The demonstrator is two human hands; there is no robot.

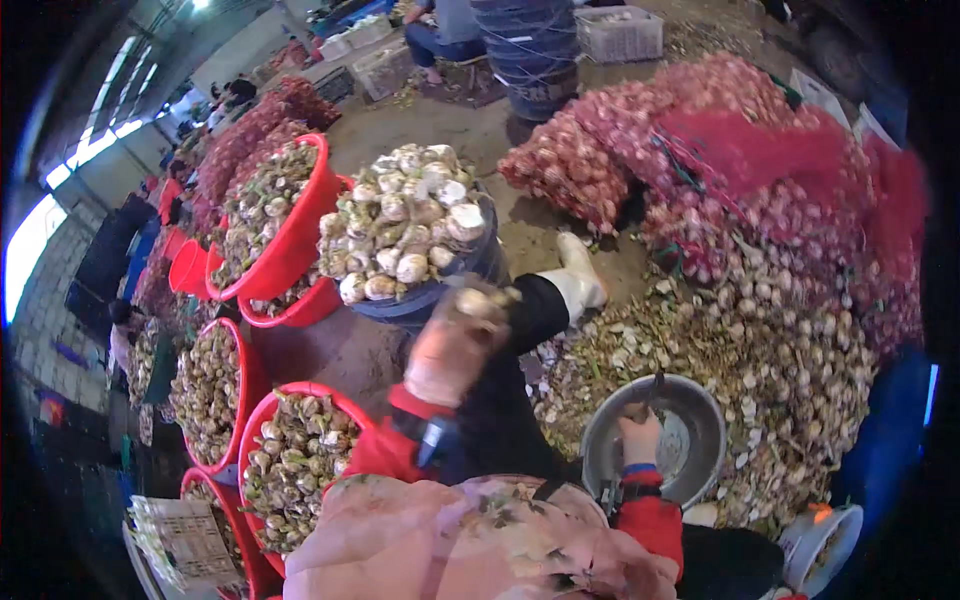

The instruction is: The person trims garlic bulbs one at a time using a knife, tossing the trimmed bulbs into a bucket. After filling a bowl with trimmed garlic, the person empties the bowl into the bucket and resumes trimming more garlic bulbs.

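My left hand (455,345), blurred by motion, is closed around a garlic bulb (483,303) beside a dark blue tub (410,305) heaped with trimmed garlic (400,220). Over a grey metal basin (707,430) at the right, my right hand (640,437) is closed on a small knife (657,388) with its dark blade pointing up and away. The basin's visible bottom looks wet or stained. Red sleeves cover both my forearms, and a pale pink apron (450,545) lies over my lap.
A wide pile of loose garlic (790,370) and peelings spreads at the right, backed by filled red mesh bags (600,150). Red tubs of garlic (280,390) line the left. A white boot (578,275) stands ahead. Blue barrels (530,50) and a seated person (450,40) are farther off.
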